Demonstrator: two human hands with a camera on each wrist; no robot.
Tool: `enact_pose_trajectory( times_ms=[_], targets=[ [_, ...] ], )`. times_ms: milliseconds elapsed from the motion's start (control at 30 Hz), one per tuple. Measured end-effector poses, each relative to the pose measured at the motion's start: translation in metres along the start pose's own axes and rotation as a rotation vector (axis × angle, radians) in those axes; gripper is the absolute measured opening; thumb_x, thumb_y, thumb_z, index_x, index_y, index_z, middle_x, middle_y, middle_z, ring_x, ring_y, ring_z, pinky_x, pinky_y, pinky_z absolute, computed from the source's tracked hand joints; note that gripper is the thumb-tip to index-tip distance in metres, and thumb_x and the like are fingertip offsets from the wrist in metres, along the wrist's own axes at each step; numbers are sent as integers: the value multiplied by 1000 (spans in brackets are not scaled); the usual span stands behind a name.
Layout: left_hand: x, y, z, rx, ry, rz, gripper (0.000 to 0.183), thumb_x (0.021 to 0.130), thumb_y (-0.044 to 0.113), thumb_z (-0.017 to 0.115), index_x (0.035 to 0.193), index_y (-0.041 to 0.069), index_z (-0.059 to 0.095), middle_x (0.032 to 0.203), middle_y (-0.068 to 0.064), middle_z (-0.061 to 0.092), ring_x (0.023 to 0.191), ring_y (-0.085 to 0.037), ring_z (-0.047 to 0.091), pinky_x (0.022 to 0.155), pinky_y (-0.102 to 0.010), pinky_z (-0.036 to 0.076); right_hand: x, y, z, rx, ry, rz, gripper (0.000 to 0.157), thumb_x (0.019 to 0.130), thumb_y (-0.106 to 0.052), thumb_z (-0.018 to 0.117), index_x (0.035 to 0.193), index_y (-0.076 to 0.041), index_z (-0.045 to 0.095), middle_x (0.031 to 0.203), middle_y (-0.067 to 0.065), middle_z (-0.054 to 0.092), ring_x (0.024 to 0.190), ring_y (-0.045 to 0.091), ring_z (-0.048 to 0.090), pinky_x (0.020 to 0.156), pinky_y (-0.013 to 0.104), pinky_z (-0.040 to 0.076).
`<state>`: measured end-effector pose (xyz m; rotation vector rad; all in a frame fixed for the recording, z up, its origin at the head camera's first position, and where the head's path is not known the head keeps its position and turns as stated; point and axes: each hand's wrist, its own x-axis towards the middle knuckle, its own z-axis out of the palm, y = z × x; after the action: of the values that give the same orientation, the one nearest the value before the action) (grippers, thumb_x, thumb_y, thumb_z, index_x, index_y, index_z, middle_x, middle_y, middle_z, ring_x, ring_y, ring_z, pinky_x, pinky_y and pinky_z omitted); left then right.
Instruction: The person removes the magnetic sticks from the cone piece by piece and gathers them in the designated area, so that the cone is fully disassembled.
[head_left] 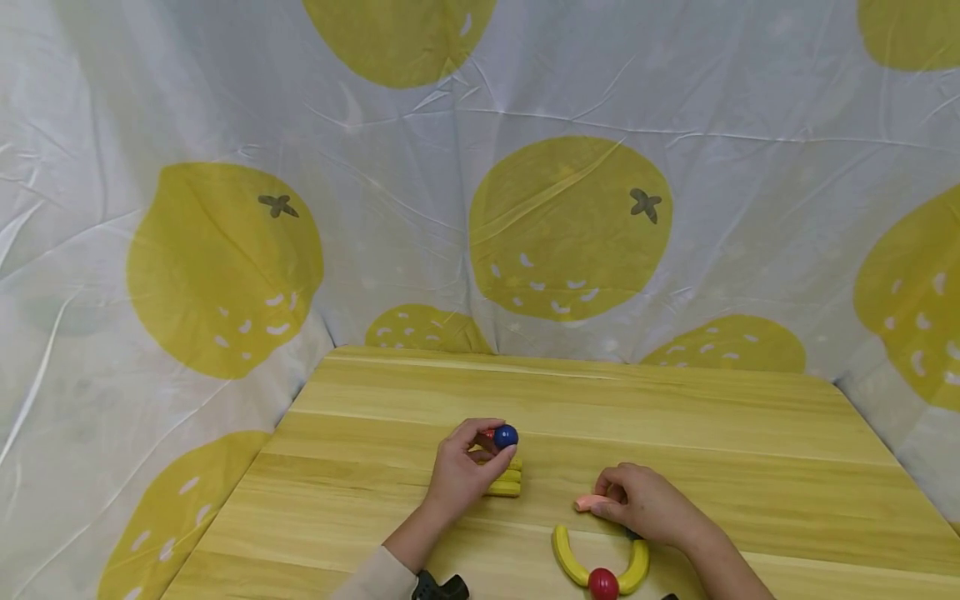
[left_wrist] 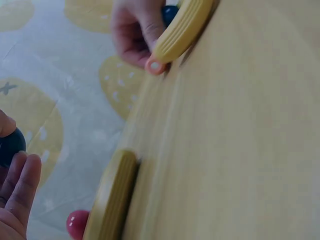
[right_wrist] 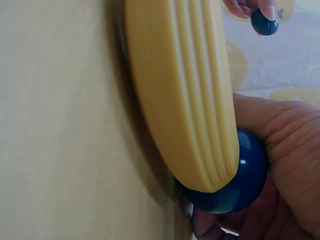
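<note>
My left hand (head_left: 468, 467) pinches a glossy blue ball (head_left: 506, 436) between thumb and fingertips, above the table. A bit of red shows right behind the ball. Below that hand, several yellow sticks (head_left: 506, 485) lie side by side, partly covered by it. My right hand (head_left: 645, 500) pinches a short pink tube (head_left: 588, 503), its pale round end visible in the left wrist view. Under the right hand, two ridged yellow curved pieces (head_left: 570, 558) and a red ball (head_left: 603, 583) form a U. Another blue ball (right_wrist: 250, 170) sits at one curved piece's end, beside the right hand.
The wooden table (head_left: 360, 417) carries all the pieces. A white curtain with yellow fruit prints (head_left: 570, 229) hangs behind it and along its left side. Dark wrist straps (head_left: 440, 587) show at the bottom edge.
</note>
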<state>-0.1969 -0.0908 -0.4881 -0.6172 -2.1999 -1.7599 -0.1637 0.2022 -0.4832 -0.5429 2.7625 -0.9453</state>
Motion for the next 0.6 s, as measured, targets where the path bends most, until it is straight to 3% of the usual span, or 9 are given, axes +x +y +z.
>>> enact_pose_trajectory(
  times_ms=[100,333,600],
  targets=[
    [6,-2,-11,-1,49,-13,35,84,7,84,116,11,71,108,-11,66,86,-12,68,72,-25,61,0,0,-1,11,-7,1,31,90,-59,68,83,-28,67,71,-11,55,62,2,45,56,23,41],
    [16,-11,-33,19,137,-111,35,83,8,85,115,13,72,108,-10,66,85,-15,71,74,-19,59,0,1,-1,28,-18,6,31,91,-58,68,85,-28,68,72,-10,56,62,3,46,56,23,42],
    [17,-32,-49,204,101,-188,31,83,14,86,111,15,74,108,-7,70,92,-25,63,81,-26,55,0,0,-1,29,-13,11,31,90,-58,68,84,-28,67,72,-10,56,62,3,47,56,23,41]
  ],
)
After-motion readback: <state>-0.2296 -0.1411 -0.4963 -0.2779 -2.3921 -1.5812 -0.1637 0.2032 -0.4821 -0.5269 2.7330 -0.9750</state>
